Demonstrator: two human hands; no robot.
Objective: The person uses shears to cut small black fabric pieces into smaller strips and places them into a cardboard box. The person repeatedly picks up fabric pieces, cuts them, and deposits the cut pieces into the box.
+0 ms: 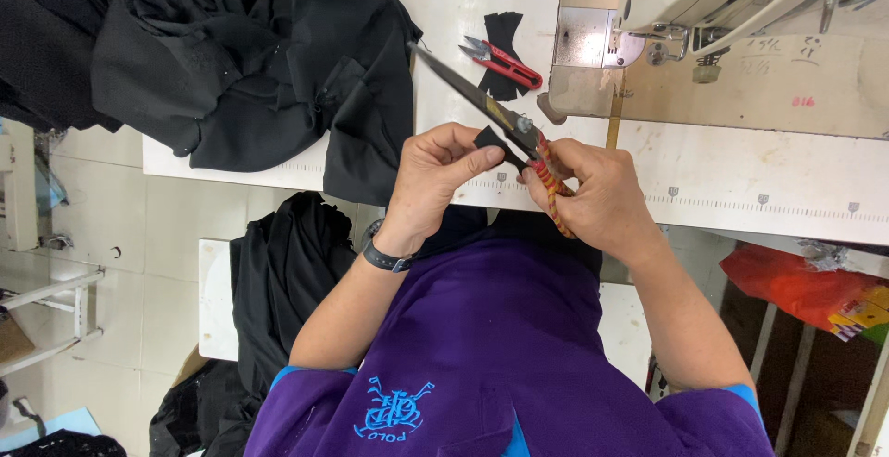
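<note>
My right hand (597,193) grips a pair of large scissors (482,100) by handles wound with orange and yellow cord; the long dark blades point up and left over the white table (741,175). My left hand (435,175) pinches a small black fabric piece (489,137) right at the blades' pivot. A dark watch sits on my left wrist. Both hands hover at the table's near edge, above my purple shirt.
A heap of black fabric (250,50) covers the table's left part and hangs over the edge. Red-handled thread snips (505,63) lie on black scraps (505,36) beside the sewing machine (704,3). More black cloth drapes a white bench (213,300) below. A red bag (796,281) sits at the right.
</note>
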